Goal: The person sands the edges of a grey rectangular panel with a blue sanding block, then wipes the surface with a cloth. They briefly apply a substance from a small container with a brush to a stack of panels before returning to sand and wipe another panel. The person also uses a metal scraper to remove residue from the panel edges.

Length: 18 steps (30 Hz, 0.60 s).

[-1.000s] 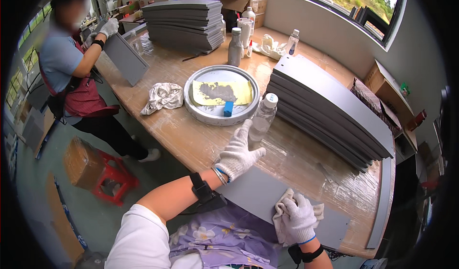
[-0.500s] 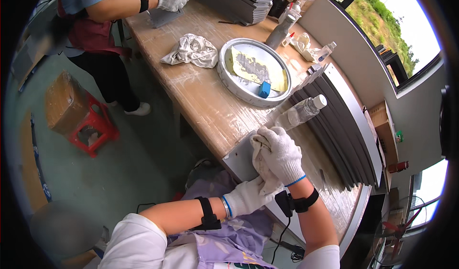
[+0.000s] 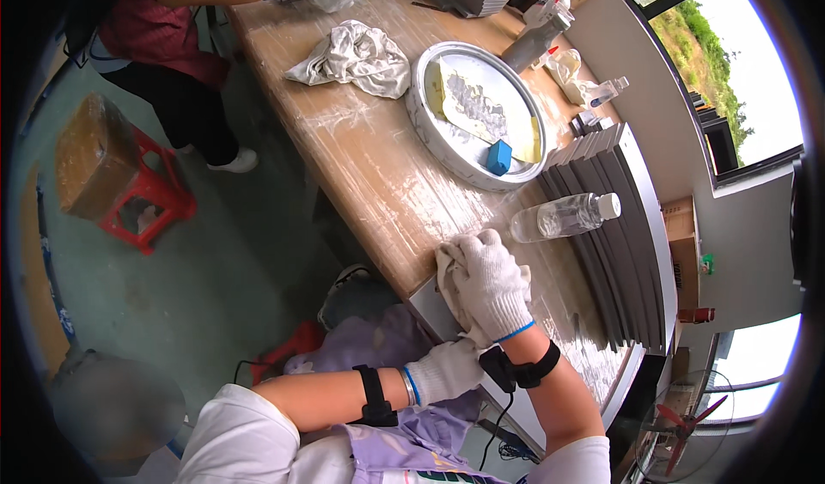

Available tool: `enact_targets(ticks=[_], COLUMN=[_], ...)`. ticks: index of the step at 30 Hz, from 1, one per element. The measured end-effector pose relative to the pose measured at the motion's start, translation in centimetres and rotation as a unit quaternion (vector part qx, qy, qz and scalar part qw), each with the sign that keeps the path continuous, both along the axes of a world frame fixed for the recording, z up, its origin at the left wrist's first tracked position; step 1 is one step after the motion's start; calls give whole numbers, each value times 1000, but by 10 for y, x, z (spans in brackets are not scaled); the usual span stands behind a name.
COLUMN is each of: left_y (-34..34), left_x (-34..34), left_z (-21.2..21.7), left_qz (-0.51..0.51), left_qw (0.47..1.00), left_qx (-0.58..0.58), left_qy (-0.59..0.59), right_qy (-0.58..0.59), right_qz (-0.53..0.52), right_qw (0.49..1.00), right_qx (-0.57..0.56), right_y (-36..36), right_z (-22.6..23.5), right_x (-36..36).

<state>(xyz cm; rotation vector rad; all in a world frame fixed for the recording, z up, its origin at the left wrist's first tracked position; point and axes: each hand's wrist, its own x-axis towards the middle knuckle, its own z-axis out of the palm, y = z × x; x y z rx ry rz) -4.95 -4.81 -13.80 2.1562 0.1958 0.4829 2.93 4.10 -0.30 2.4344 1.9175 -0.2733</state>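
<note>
Fingers of the right hand (image 3: 488,286) curled down over bunched cloth (image 3: 449,299), pressed on the grey panel (image 3: 432,307) at the table (image 3: 352,166) edge – likely padded for even pressure. Left hand (image 3: 447,370) beside the panel, maybe steadying; finger closure can't tell. Beyond: clear bottle (image 3: 563,219), capped, fill level unclear; round tray (image 3: 432,137) keeps yellow sheet (image 3: 468,101) and blue block (image 3: 498,157) together.

Tray (image 3: 421,110): on the table (image 3: 369,174), right of the rag (image 3: 365,58)
Block (image 3: 498,157): in the tray
Bottle (image 3: 563,217): beside the panel stack (image 3: 601,248)
Right hand (image 3: 494,286): on the cloth (image 3: 450,288)
</note>
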Motion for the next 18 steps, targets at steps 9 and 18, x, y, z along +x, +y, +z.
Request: enact_targets(ticks=[9, 18], left_y=[25, 18], left_x=[-12, -11], left_z=[45, 35], left_qz=[43, 10], left_qw=[999, 999], left_qx=[-16, 34], left_qy=[-11, 27], right_qy=[13, 84], right_qz=[-56, -59], right_qw=[998, 993], right_qx=[28, 52], right_y=[14, 18], right_z=[-7, -2], right_x=[29, 20])
